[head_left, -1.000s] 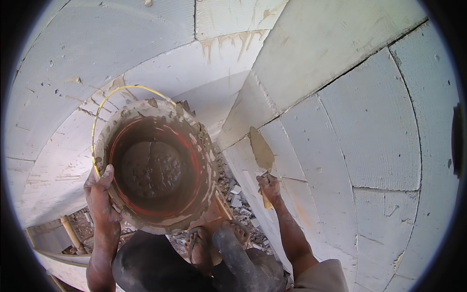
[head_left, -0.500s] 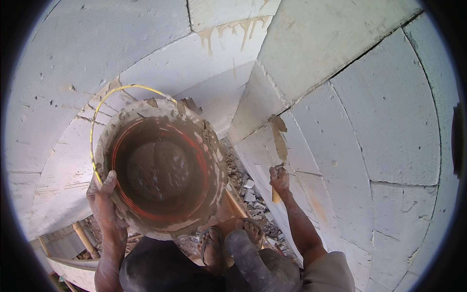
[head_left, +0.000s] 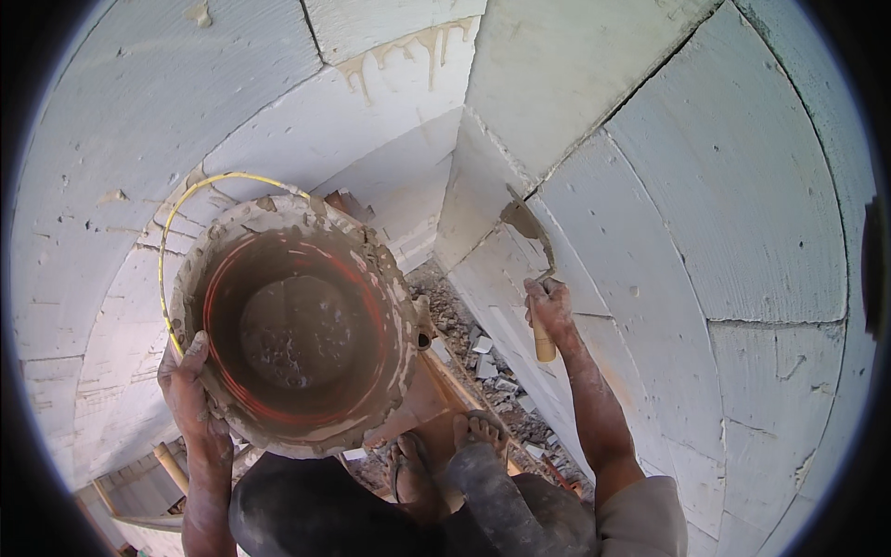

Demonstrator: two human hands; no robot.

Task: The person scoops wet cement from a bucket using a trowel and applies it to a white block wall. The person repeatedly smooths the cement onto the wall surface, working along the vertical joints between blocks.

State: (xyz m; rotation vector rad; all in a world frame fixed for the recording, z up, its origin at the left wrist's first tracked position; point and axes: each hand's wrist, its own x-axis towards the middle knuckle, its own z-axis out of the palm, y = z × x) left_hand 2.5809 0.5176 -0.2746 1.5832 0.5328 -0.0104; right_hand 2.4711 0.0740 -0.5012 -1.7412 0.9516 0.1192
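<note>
Trowel (head_left: pixel 544 342): since half a second ago its blade (head_left: pixel 548 249) has swung to a stronger leftward slant, and more of the wooden handle shows below the fist (the whole view has slid too, so we read this loosely).
Right hand (head_left: pixel 552 304): fingers together, clamped round the upper handle; the blade lies up against the right-hand block wall (head_left: pixel 770 186), by the dark joint (head_left: pixel 566 161). Contact along its full length we cannot tell.
Left hand (head_left: pixel 190 385): clamped on the near-left side of the bucket (head_left: pixel 243 215), thumb over the rim; the fingers underneath are hidden from us.
Bucket: in front of the body, mouth toward us, yellow bail (head_left: pixel 243 175) standing loose over the far-left rim. Whether a knee helps bear it, we cannot tell.
Mortar (head_left: pixel 299 332): a wet layer on the bucket floor, more crusted round the rim.
Joint work: we judge the step to be pressing mortar along the seam; a firm wrist, shallow blade angle and short strokes should push it in rather than smear it.
Footing: feet (head_left: pixel 408 473) on a reddish board (head_left: pixel 432 422); we would keep the bucket close, weight centred.
</note>
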